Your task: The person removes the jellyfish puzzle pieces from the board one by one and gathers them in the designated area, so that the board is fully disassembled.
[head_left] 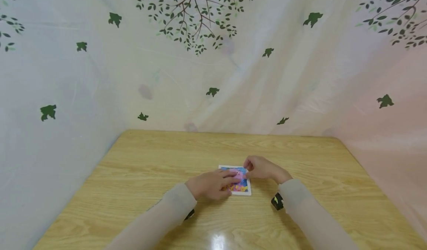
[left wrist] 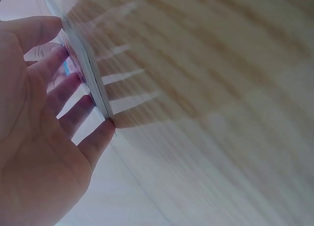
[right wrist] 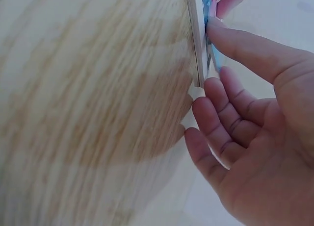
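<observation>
A small square picture board [head_left: 241, 187] lies flat on the wooden table, white-bordered, with a pink figure on blue and yellow flowers along its bottom. Across its left half my left hand [head_left: 211, 185] rests with extended, spread fingers, hiding part of the picture. In the left wrist view those fingertips meet the edge of the board [left wrist: 91, 64]. At the upper right corner, my right hand [head_left: 263, 167] pinches the board between thumb and bent fingers. The right wrist view has the thumb [right wrist: 240, 47] against the picture side and a light blue sliver [right wrist: 216, 59] beside the fingers.
The wooden table [head_left: 160, 157] extends around the board on all sides. Behind it hangs a pale curtain [head_left: 180, 79] printed with leaves and branches, also enclosing both sides. A black wrist device [head_left: 277, 201] shows under the right sleeve, another [head_left: 189, 214] under the left.
</observation>
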Action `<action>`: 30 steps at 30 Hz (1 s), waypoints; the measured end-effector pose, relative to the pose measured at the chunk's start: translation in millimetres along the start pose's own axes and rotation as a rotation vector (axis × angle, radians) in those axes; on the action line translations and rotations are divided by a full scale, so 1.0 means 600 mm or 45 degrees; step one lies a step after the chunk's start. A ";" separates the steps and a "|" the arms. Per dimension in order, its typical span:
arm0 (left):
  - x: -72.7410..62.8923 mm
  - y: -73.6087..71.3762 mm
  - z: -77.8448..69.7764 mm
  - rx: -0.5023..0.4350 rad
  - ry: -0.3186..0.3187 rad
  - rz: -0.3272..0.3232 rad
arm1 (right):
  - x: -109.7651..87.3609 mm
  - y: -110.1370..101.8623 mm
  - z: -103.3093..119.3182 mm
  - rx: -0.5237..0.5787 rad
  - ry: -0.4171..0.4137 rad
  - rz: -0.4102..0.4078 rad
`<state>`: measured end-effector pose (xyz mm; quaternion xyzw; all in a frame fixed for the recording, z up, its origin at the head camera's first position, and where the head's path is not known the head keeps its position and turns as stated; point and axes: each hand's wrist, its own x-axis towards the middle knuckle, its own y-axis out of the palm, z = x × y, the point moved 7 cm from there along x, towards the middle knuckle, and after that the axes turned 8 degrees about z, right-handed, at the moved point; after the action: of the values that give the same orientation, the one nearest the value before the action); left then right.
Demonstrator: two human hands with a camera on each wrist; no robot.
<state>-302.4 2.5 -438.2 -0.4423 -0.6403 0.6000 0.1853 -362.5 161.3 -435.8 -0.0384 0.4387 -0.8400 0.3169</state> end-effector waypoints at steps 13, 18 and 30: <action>0.001 0.004 0.001 -0.030 -0.022 0.022 | 0.002 0.002 0.002 0.106 -0.081 -0.004; 0.001 0.007 0.003 -0.023 -0.045 0.034 | 0.003 0.004 0.002 0.141 -0.079 0.019; 0.003 0.010 0.004 -0.002 -0.039 0.036 | -0.005 0.003 -0.001 0.130 -0.075 -0.042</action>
<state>-303.0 1.8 -444.9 -0.4422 -0.6374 0.6087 0.1666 -359.7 162.8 -437.0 -0.0541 0.3852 -0.8649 0.3174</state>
